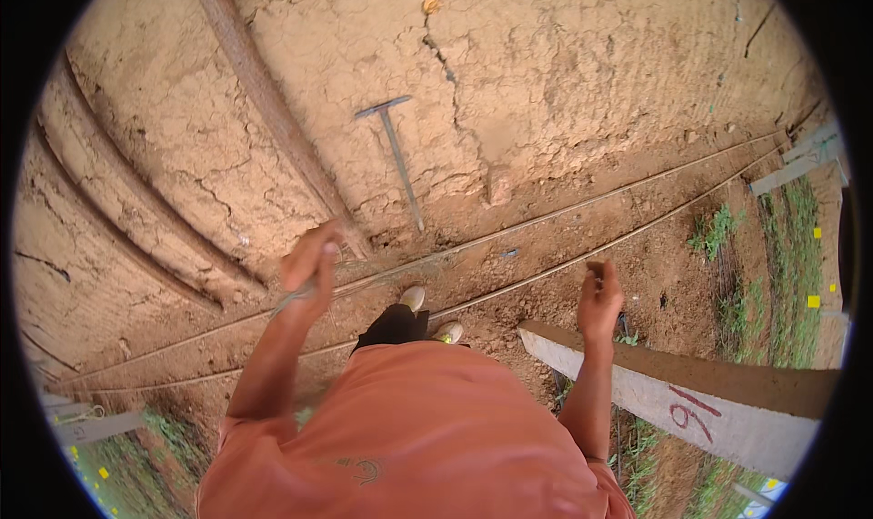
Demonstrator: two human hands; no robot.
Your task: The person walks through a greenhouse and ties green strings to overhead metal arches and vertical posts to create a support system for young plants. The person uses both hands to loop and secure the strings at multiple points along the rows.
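My left hand [310,267] is raised before my chest, blurred, its fingers closed around thin grey-green strands [293,298]. The strands hang past the palm; string or wire, I cannot tell which. My right hand [601,297] is held apart on the other side with curled fingers, near the end of a concrete post [655,389] that bears a painted mark. Whether something small sits between those fingers is unclear. Between and ahead of the hands, two long thin pipes or poles [539,218] run along the bare soil.
A long-handled T-shaped tool [399,154] leans on the cracked earth wall [545,76]. Several wooden poles [273,110] also lean there. Green plants [716,233] grow in rows at the right, among yellow squares [814,301]. A small blue scrap [509,252] lies between the pipes.
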